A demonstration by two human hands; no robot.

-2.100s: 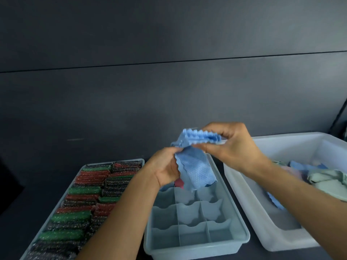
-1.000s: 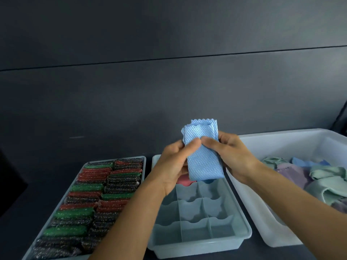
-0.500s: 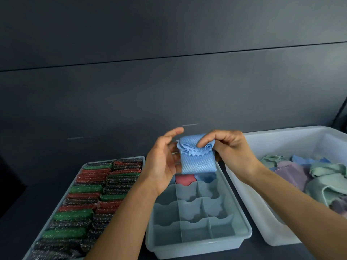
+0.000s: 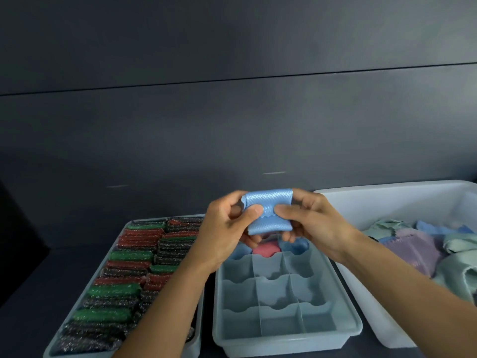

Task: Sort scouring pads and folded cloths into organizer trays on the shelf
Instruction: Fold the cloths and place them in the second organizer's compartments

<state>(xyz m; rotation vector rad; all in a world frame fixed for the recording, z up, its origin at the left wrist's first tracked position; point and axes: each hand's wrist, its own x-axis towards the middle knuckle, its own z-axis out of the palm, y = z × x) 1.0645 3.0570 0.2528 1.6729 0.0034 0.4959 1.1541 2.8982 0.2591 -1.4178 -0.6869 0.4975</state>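
Both hands hold the folded blue cloth (image 4: 268, 211) in the air above the far end of the divided organizer tray (image 4: 281, 339), clear of it. Left hand (image 4: 224, 228): thumb pressed on the cloth's front face at its left side, fingers (image 4: 249, 239) curled behind and beneath. Right hand (image 4: 317, 223): thumb on the right side, fingers curled behind. The tray's far row contains a pink cloth (image 4: 265, 248) and apparently a blue one (image 4: 296, 245). Scouring pads (image 4: 129, 280) fill the left tray (image 4: 196, 342). Loose cloths (image 4: 413, 246) lie in the white bin (image 4: 387, 200).
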